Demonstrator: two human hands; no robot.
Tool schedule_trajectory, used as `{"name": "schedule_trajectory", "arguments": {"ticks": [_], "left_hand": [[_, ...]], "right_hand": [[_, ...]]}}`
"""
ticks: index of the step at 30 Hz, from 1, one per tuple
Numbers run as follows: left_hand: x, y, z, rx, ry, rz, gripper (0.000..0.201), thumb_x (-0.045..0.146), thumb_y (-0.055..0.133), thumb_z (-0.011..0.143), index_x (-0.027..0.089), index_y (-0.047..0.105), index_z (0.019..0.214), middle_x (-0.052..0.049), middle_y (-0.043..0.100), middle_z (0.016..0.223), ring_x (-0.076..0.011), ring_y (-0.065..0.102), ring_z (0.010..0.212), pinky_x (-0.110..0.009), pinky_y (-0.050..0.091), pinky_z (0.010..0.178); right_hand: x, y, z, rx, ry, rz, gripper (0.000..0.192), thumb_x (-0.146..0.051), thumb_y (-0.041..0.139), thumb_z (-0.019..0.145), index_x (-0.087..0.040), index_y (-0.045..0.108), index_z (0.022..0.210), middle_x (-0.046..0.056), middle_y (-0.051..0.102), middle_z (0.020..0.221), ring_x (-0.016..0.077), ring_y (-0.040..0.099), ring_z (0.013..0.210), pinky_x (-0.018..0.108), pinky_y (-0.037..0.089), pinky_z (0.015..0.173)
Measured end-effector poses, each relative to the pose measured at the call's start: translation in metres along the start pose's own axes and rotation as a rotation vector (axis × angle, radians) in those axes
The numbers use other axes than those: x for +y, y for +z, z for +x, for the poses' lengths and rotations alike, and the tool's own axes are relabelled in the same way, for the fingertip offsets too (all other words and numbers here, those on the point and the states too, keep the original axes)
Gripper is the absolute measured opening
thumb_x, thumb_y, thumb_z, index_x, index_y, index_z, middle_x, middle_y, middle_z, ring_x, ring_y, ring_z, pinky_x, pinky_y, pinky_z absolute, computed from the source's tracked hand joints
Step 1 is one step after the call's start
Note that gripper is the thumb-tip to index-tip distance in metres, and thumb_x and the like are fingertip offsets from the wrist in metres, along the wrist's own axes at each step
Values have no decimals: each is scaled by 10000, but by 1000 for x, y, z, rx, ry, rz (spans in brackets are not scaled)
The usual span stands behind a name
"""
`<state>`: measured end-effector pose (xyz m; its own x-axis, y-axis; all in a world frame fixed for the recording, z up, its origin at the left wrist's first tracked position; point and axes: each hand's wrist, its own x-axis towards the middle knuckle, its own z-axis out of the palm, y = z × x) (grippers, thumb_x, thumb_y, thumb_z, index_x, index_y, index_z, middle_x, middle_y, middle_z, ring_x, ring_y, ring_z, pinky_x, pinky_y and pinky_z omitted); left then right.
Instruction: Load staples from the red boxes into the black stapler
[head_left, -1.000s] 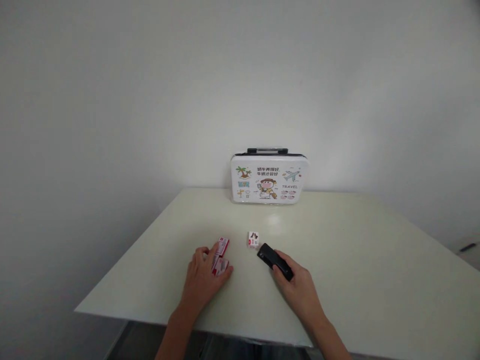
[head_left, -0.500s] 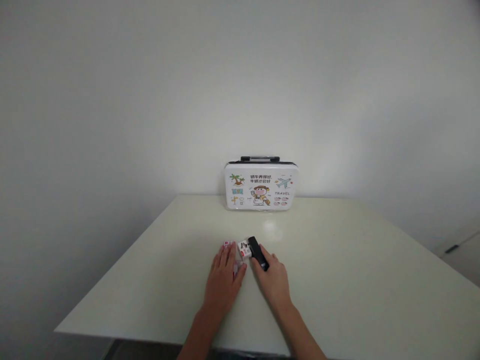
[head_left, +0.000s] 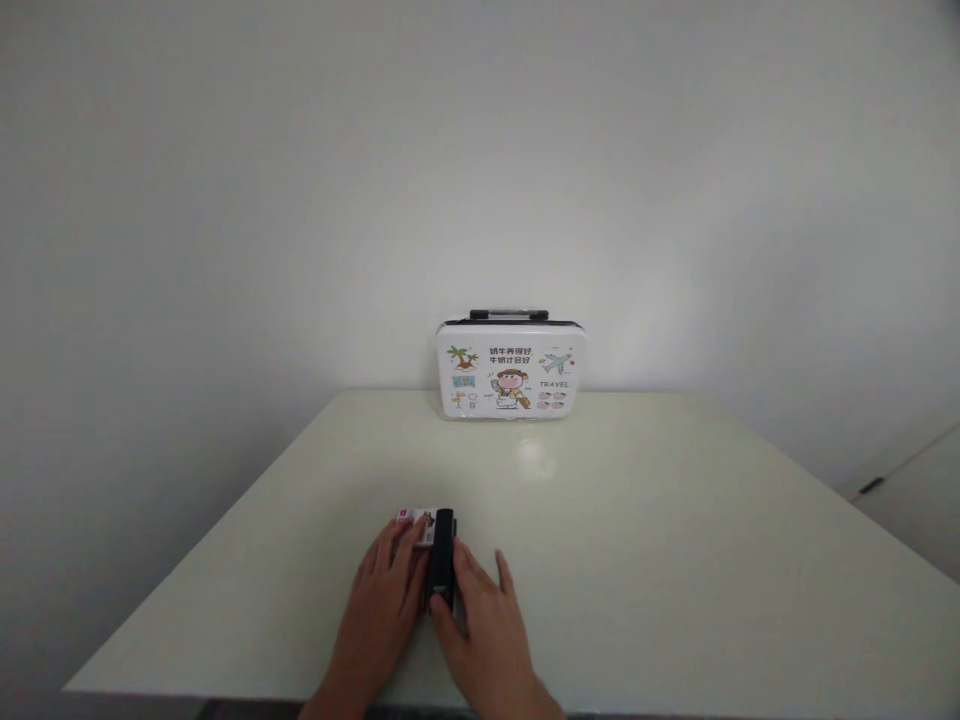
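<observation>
My left hand [head_left: 386, 598] lies flat on the pale table [head_left: 637, 520], its fingers covering small red-and-white packets [head_left: 417, 521] that peek out past the fingertips. My right hand [head_left: 480, 620] rests beside it, thumb and fingers against a narrow black device [head_left: 441, 558] that lies lengthwise between the two hands. The black device touches the packets' right side. How many packets lie under my left hand is hidden.
A white carry case [head_left: 511, 368] with cartoon travel prints and a black handle stands upright at the table's far edge against the wall. The table's near edge runs just under my wrists. A pale floor or cabinet edge [head_left: 911, 480] shows at the right.
Both hands have drawn together and toward me, bringing the packets and the black device side by side. The small white packet that lay apart is now gathered with the others.
</observation>
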<state>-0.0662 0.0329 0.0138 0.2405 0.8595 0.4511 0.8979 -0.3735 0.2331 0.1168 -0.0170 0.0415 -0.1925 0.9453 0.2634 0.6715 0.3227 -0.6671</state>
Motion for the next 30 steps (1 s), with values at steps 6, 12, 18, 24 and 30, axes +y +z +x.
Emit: {"name": "schedule_trajectory", "arguments": {"ticks": [6,12,18,24,30], "left_hand": [[-53,-14,-6,48,-53,33,461,357,311,1062,286,416,1505,-54,512,1506,-240,412,1441,-518,370,1196],[-66,-15,-7,94,-159,35,478,419,335,1047,265,479,1476,-82,556,1465,-261,460,1392,-528,364,1174],[-58,-27,-11,150,-239,3,467,407,284,1057,275,515,1441,-73,565,1457,-270,456,1395,-583,274,1203],[-8,-30,-11,253,-200,-14,514,497,481,973,276,502,1436,-93,533,1480,-300,451,1400,-558,259,1223],[21,-18,-10,187,-231,100,588,373,479,971,307,374,1546,-86,470,1545,-318,373,1463,-607,205,1228]], "right_hand": [[-32,23,24,-117,-62,12,653,-457,465,1030,-263,236,1610,53,352,1629,255,312,1512,612,82,1269],[-34,28,28,-178,-100,1,778,-419,545,978,-231,162,1629,33,212,1678,271,172,1554,564,93,1283],[27,-16,12,-112,22,-135,677,-344,443,1006,-168,215,1619,42,258,1661,249,169,1552,514,159,1285],[90,-65,-9,30,127,-376,614,-411,401,1025,-256,273,1605,0,317,1637,256,219,1542,565,186,1266],[87,-65,-13,33,135,-456,570,-426,347,1042,-282,312,1592,-31,262,1653,236,186,1551,536,191,1266]]}}
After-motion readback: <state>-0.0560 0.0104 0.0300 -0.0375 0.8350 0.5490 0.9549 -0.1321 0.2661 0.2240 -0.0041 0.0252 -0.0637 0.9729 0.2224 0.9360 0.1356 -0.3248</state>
